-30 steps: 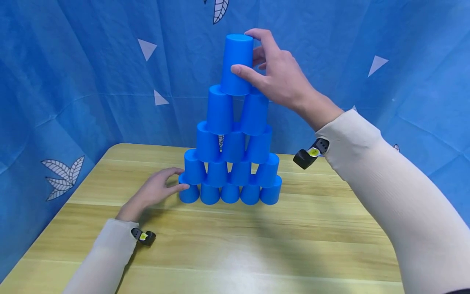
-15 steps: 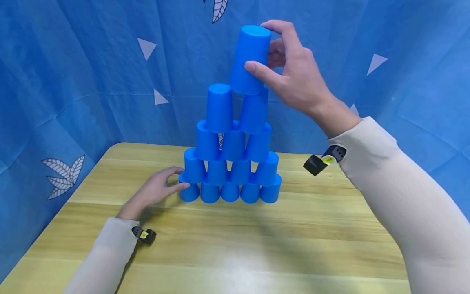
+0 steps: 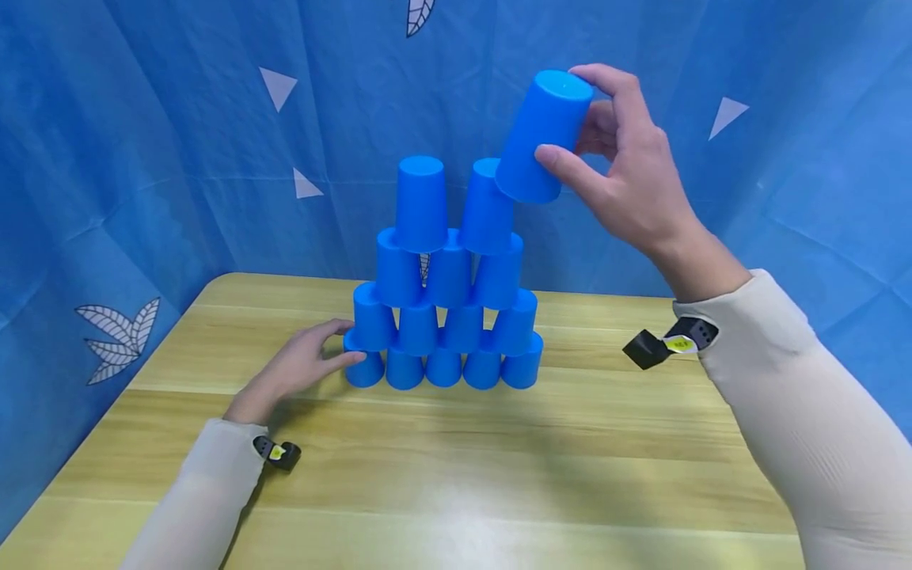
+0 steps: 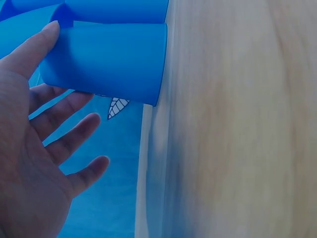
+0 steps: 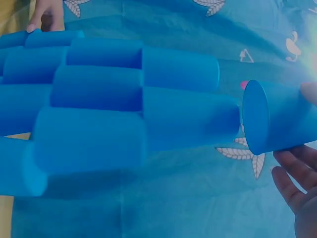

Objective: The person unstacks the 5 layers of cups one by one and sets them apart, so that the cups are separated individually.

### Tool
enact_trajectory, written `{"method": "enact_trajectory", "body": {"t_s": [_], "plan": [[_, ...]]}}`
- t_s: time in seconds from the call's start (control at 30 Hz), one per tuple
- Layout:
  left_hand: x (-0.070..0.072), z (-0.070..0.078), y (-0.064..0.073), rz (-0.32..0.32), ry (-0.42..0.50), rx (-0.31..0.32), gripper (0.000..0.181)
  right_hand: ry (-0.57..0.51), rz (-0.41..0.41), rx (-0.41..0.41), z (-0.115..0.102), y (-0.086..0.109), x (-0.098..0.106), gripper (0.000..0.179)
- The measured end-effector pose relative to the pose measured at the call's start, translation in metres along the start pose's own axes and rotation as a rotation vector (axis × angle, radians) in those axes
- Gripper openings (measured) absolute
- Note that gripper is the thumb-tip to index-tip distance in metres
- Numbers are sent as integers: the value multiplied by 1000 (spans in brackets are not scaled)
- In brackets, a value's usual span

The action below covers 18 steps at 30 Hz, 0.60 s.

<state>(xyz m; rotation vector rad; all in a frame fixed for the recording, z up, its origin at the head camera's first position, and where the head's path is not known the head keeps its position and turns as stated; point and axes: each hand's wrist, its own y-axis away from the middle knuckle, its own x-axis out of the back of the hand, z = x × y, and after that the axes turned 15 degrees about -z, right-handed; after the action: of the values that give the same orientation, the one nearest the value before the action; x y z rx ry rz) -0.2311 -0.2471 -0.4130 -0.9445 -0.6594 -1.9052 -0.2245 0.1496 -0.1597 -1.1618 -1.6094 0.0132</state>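
Note:
My right hand grips an upside-down blue cup, thumb on the near side and fingers behind. This cup is tilted and held up to the right of the stack's top. In the right wrist view, the cup's rim faces the stack, with a gap between. Upside-down blue cups form a stepped stack, with two cups, including the left one, in its top row. My left hand is at the stack's lower left. Its thumb and forefinger are spread around a bottom-row cup, the other fingers loose.
The stack stands on a wooden table, towards its back edge. Behind hangs a blue cloth with white leaves and triangles. Each wrist wears a small black device, such as the right one.
My right hand has lifted the cup off the stack's top and carried it right, tilting it. The two cups below now show their tops. My left hand has stayed in place.

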Motion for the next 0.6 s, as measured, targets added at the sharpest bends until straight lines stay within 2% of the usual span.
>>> {"method": "enact_trajectory", "body": {"t_s": [0.37,0.6], "plan": [[1,2,6,7,13,21,72,-139,140,-1,19,41,-4,62],[2,4,10,7,17,44,76,-210,142,-93,36,58,-9,63]]}}
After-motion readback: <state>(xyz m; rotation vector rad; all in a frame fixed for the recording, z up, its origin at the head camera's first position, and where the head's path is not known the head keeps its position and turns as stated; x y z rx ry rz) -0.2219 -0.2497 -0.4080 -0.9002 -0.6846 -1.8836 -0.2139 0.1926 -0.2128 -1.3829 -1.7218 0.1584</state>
